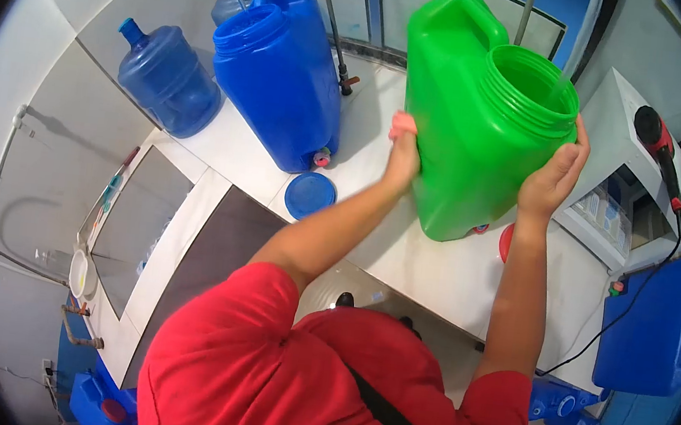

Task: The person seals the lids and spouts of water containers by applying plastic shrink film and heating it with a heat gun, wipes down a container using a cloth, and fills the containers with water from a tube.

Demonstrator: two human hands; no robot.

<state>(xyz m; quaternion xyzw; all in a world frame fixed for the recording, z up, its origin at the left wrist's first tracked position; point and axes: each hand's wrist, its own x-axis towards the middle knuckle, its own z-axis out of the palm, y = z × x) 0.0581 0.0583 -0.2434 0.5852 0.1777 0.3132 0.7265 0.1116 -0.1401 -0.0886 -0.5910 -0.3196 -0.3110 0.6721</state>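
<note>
A large green water container (pixel 466 126) with a wide threaded mouth stands on the white counter in front of me, its top tipped slightly to my right. My left hand (pixel 405 153) presses against its left side, closed on a small pink sponge-like piece (pixel 403 125); its other fingers are partly hidden. My right hand (pixel 554 175) grips the right side just under the mouth, thumb in front. A pale, clear streak, water or tube, shows at the mouth. Partly behind my right forearm lies a red cap (pixel 506 243). A round blue lid (pixel 310 196) lies left of the container.
Left on the counter (pixel 386 93) stand an open blue container (pixel 279 82) with a tap and a clear blue round bottle (pixel 168 78). Metal pipes rise behind. A white cabinet (pixel 610 170) with a heat gun (pixel 661 151) stands right; its black cord hangs down near my right arm.
</note>
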